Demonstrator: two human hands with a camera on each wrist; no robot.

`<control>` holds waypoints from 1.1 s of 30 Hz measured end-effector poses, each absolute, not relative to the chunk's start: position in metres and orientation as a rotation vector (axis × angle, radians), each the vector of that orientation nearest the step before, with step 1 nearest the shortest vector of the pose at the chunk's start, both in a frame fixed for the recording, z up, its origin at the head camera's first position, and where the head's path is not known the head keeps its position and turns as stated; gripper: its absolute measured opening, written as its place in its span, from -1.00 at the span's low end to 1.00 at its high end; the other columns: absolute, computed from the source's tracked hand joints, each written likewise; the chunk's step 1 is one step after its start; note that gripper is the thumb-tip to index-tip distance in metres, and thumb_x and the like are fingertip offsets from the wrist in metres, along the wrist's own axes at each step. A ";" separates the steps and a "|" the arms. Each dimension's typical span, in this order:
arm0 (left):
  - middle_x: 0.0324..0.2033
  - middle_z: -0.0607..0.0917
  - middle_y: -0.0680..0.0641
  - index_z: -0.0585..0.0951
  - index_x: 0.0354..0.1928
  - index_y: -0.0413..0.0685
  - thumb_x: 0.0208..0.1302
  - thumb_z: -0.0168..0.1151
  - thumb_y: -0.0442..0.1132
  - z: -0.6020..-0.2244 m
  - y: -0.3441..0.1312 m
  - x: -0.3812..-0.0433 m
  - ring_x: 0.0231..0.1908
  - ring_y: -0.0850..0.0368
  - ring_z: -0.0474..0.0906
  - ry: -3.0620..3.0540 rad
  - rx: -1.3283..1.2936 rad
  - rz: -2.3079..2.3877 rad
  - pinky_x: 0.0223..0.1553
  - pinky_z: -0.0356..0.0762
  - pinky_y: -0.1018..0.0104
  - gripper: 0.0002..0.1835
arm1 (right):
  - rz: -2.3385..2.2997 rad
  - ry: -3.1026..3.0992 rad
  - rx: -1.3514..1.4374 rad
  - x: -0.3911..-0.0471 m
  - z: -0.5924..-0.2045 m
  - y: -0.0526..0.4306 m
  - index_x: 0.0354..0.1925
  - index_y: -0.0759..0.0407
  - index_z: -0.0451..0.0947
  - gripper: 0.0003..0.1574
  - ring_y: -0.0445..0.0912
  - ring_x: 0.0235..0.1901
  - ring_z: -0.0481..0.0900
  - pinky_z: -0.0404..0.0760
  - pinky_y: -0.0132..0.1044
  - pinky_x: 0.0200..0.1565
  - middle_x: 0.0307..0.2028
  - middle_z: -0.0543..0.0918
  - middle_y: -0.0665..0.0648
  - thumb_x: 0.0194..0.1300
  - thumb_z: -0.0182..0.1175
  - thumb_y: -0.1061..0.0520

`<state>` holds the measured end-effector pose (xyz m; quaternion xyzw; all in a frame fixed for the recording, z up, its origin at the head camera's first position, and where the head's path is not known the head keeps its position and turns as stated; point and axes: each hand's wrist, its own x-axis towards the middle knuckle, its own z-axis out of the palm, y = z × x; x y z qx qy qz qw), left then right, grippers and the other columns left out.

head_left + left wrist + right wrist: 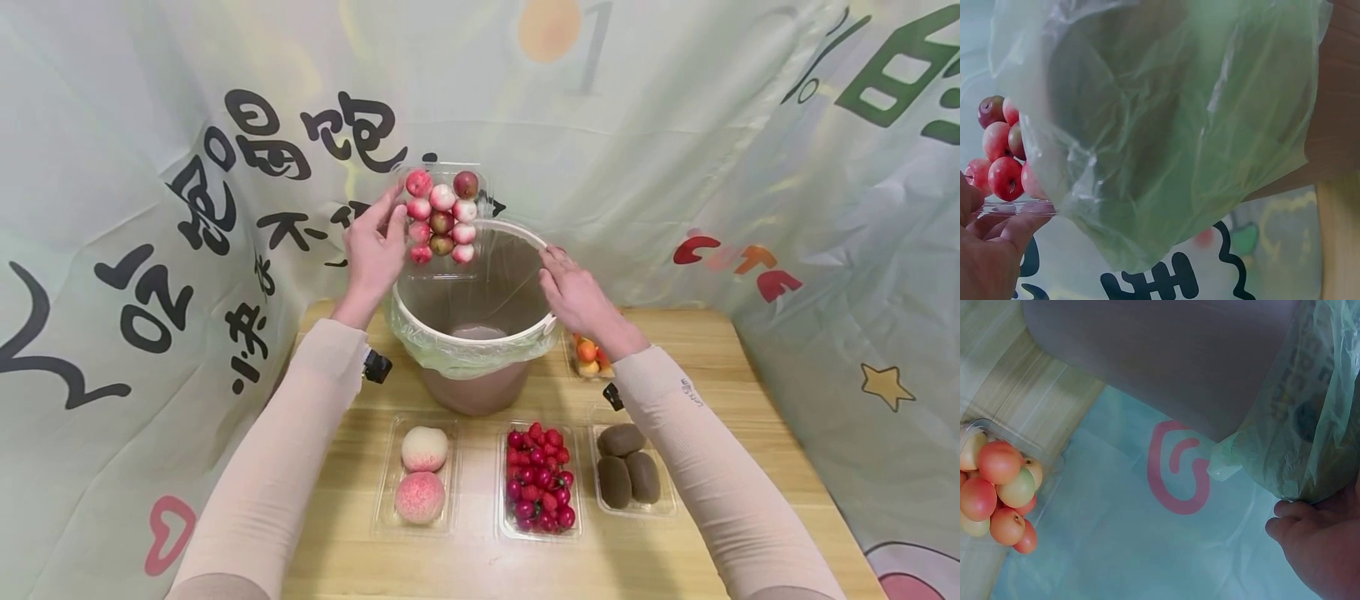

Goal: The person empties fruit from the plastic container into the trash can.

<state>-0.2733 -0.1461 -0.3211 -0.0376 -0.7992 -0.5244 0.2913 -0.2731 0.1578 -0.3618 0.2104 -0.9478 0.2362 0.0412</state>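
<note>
My left hand (pixel 373 254) pinches the left edge of a clear plastic tray (pixel 450 270) above the bin's far left rim. The tray holds several small round fruits (pixel 442 222), red, pink-white and dark. Below it stands a brownish-pink waste bin (pixel 476 392) with a white rim. A thin green bag (pixel 450 360) lines the bin and is folded down outside; in the left wrist view the bag (pixel 1166 137) hides part of the fruit. My right hand (pixel 579 292) grips the bin's right rim, its fingers over the bag's edge (pixel 1297 487).
In front of the bin on the wooden table (pixel 472 575) lie trays of two peaches (pixel 422 475), red berries and cherries (pixel 540 479), and three kiwis (pixel 628 467). Orange-red fruits (pixel 1000 481) in another clear box sit right of the bin. Printed cloth (pixel 637 167) surrounds the table.
</note>
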 end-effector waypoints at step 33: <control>0.09 0.80 -0.20 0.60 0.41 0.10 0.57 0.20 -0.17 -0.323 -0.145 -0.271 -0.25 0.20 0.62 -2.108 -0.081 -1.443 -0.15 0.55 0.53 -0.57 | 0.726 -2.912 0.632 -0.273 -0.361 0.158 0.61 0.38 0.09 -0.28 0.27 0.65 0.04 0.01 0.11 0.65 0.64 0.11 0.39 0.71 -0.24 0.03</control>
